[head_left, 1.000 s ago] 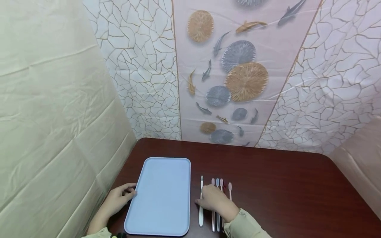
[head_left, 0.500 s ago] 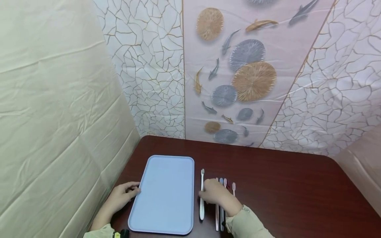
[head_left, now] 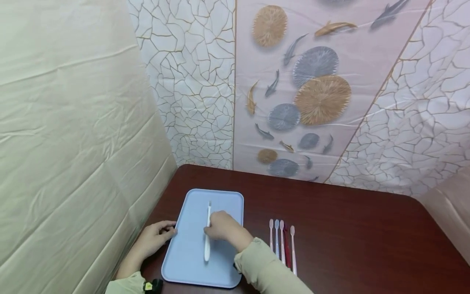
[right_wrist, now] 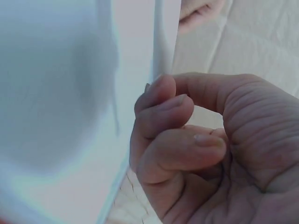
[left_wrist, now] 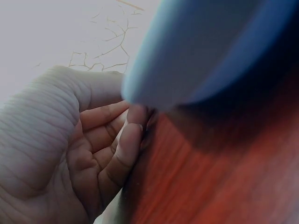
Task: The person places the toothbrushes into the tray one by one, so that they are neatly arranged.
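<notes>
My right hand (head_left: pixel 223 227) pinches a white toothbrush (head_left: pixel 207 247) by the middle of its handle, over the pale blue tray (head_left: pixel 187 267). Its bristle head points away from me; whether it touches the tray I cannot tell. In the right wrist view the thumb and fingertips meet beside a pale, blurred shape, and the other fingers (right_wrist: pixel 182 154) are curled. My left hand (head_left: pixel 156 237) holds the tray's left edge. In the left wrist view the thumb reaches the rim (left_wrist: pixel 154 79), with curled fingers (left_wrist: pixel 124 149) below it near the table.
Several more toothbrushes lie side by side right of the tray: a light blue one (head_left: pixel 277 237), pink ones such as the rightmost (head_left: pixel 293 249), and a dark red one (head_left: pixel 287 247). Everything rests on a dark brown table (head_left: pixel 349 237); cloth walls (head_left: pixel 92 143) enclose it.
My right hand has lifted the white toothbrush from the left end of the row and carried it left over the tray. My left hand stays at the tray's edge. The head view has shifted slightly.
</notes>
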Motion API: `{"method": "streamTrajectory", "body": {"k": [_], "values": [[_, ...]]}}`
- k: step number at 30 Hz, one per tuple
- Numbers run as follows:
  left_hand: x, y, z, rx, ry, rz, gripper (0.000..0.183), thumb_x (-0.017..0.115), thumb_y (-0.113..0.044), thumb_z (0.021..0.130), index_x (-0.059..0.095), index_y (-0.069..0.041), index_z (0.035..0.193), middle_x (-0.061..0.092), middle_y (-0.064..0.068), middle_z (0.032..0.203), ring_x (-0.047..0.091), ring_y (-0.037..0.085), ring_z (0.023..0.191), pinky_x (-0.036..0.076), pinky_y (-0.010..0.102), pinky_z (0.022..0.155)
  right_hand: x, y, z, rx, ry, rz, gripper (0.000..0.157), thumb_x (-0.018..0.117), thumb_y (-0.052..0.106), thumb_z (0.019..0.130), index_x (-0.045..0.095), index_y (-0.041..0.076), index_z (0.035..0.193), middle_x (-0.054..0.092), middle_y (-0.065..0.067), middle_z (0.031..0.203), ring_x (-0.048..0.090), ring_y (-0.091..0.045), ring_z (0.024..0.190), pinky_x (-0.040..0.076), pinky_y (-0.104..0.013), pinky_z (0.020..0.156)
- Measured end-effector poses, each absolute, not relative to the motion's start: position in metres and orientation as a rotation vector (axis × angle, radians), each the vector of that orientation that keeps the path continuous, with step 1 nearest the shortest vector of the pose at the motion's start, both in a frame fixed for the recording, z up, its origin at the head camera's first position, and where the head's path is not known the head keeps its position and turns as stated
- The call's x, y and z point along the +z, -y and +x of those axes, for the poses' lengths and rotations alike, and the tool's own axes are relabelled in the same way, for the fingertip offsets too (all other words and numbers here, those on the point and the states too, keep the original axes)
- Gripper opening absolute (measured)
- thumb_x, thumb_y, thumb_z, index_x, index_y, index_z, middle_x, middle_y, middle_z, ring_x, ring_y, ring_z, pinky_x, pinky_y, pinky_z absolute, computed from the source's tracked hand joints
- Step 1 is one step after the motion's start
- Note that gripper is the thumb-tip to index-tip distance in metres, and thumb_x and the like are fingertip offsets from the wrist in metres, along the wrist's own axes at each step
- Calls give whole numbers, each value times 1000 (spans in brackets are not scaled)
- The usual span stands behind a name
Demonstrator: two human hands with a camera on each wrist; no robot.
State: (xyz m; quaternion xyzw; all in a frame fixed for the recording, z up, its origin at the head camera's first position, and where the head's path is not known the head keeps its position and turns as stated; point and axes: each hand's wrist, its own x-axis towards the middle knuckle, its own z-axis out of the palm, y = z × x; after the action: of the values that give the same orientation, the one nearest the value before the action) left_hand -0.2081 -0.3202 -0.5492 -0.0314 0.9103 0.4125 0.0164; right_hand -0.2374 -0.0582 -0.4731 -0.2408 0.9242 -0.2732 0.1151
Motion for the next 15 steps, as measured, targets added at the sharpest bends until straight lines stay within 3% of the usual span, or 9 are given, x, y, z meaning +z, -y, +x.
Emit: {"method": "streamTrajectory", "body": {"k": [8,15], "values": [[-548,319,-204,1256,-2857,-103,30,72,-27,94,73,-13,120,68,-6,93,58,11,77,47,29,67,-499,105,-247,-798,-2672,-661,37,65,17,93,57,13,57,50,2,47,40,-11,41,32,-26,41],[-545,318,-209,1264,-2875,-44,26,72,-26,94,75,-14,116,69,-6,91,59,9,76,47,30,67,-506,135,-259,-728,-2714,-704,38,64,20,97,54,12,62,44,1,52,38,-11,43,32,-25,42]]}}
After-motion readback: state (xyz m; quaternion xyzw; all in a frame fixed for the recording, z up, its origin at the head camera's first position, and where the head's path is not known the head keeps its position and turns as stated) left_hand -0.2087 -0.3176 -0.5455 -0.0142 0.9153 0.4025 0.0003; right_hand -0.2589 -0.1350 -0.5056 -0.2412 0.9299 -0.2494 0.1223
